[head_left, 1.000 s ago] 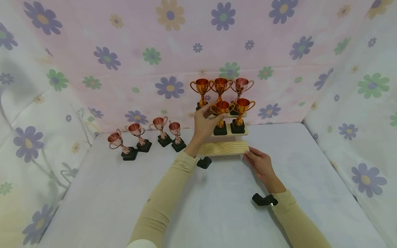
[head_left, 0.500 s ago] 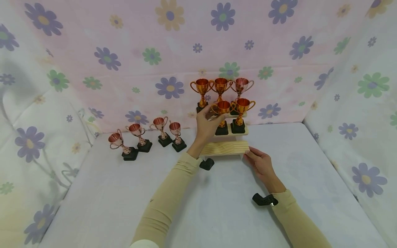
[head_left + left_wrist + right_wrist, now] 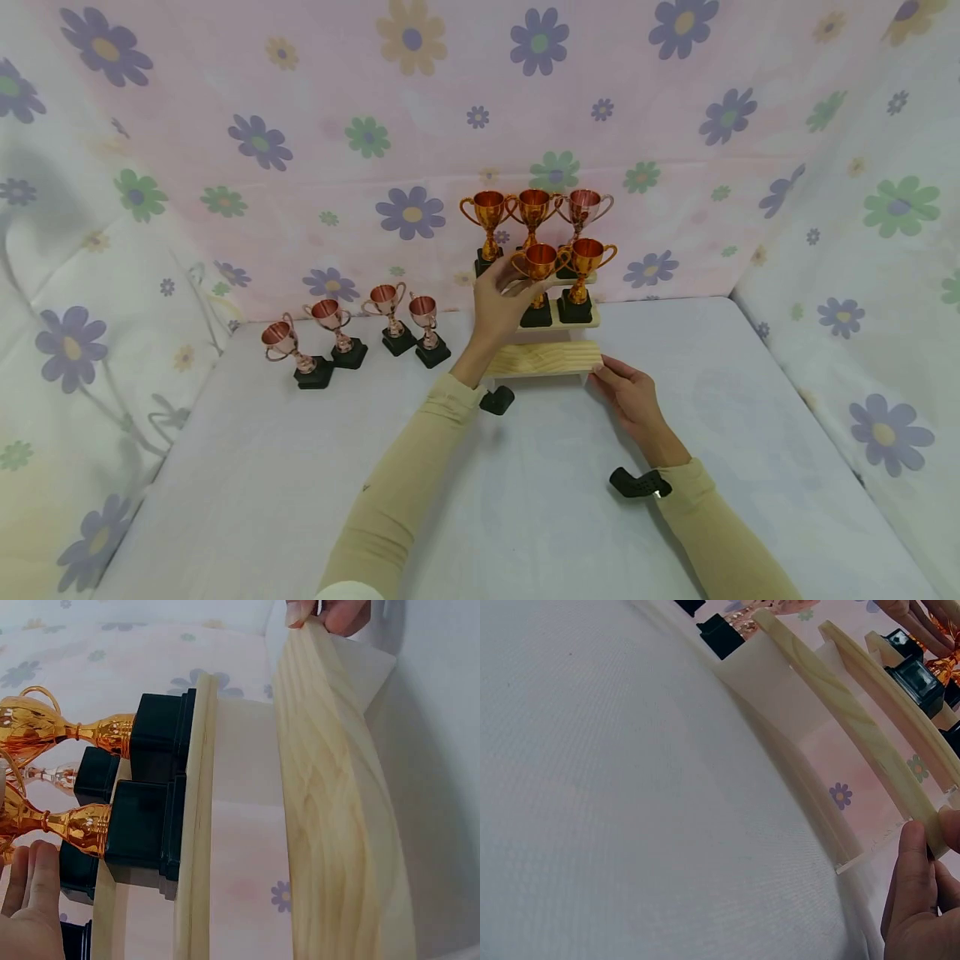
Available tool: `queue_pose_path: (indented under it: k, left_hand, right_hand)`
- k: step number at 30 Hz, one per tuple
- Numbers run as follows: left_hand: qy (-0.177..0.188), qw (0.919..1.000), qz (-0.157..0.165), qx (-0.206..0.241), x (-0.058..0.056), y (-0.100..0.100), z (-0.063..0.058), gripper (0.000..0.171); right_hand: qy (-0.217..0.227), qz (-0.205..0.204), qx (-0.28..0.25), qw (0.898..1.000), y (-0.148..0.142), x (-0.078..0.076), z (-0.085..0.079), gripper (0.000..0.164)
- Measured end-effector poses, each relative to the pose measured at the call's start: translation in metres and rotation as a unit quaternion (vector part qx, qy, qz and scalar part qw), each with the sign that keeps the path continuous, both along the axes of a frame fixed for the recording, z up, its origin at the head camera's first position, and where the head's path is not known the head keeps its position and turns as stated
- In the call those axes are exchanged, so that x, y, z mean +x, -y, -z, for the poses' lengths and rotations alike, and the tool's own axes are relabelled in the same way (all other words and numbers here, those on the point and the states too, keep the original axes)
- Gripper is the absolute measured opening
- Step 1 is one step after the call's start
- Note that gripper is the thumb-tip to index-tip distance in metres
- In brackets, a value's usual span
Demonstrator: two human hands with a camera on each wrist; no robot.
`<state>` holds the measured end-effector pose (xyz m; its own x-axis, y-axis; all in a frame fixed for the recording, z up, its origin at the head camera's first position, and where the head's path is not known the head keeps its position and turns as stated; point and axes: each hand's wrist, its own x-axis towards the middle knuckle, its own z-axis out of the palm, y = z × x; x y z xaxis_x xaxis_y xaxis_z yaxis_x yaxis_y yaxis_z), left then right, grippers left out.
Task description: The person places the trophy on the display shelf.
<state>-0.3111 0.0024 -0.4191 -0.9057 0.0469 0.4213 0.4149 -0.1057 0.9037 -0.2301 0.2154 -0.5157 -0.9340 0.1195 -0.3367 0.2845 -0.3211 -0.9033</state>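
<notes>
A three-step display stand with wooden boards [image 3: 543, 358] stands near the back of the table. My left hand [image 3: 498, 304] grips a gold trophy [image 3: 542, 260] on the middle step, thumb and fingers about its cup. Its black base [image 3: 139, 829] sits on the board in the left wrist view. Right beside it stands another gold trophy [image 3: 588, 254]. Behind, the top step bears two gold trophies and a rose-gold trophy [image 3: 583, 204], their bases partly hidden. My right hand [image 3: 630, 400] pinches the right end of the lowest board [image 3: 870, 742], which is bare.
Left of the stand, several rose-gold trophies [image 3: 386, 304] with black bases stand on the white-covered table [image 3: 495, 500]. Flowered cloth [image 3: 315, 83] hangs behind and at both sides. A black wrist camera [image 3: 641, 483] is strapped to the right wrist.
My left hand and the gripped gold trophy have shifted slightly right on the middle step, toward its neighbour. Over the last half second they stay almost still. My right hand has not moved.
</notes>
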Motion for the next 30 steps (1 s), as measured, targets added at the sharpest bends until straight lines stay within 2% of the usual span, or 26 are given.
queue_pose_path:
  k: [5, 11, 14, 19, 24, 26, 30]
  left_hand:
    - [0.0, 1.0, 0.004, 0.007, 0.01, 0.013, 0.006, 0.055]
    - [-0.003, 0.9999, 0.008, 0.011, 0.028, 0.033, 0.013, 0.054]
    - [0.0, 0.9998, 0.018, 0.0, 0.038, 0.047, 0.017, 0.051]
    - [0.013, 0.9949, 0.051, -0.086, 0.055, 0.083, 0.029, 0.045]
    - [0.04, 0.9787, 0.086, -0.182, 0.074, 0.133, 0.047, 0.037]
    - [0.052, 0.9732, 0.092, -0.204, 0.081, 0.154, 0.055, 0.035]
    - [0.08, 0.9651, 0.084, -0.235, 0.092, 0.195, 0.066, 0.036]
  right_hand:
    - [-0.003, 0.0, 0.0, 1.0, -0.001, 0.0, 0.002, 0.054]
    - [-0.01, 0.002, 0.0, 1.0, -0.002, -0.001, 0.003, 0.055]
    - [-0.011, 0.002, 0.0, 1.0, -0.001, 0.0, 0.003, 0.053]
    - [-0.011, 0.002, -0.008, 1.0, 0.001, 0.0, 0.003, 0.054]
    - [-0.015, 0.003, -0.007, 1.0, 0.001, 0.0, 0.003, 0.054]
    - [-0.016, 0.001, -0.008, 1.0, 0.001, 0.0, 0.002, 0.055]
    - [-0.011, 0.001, -0.009, 1.0, -0.001, 0.0, 0.001, 0.056]
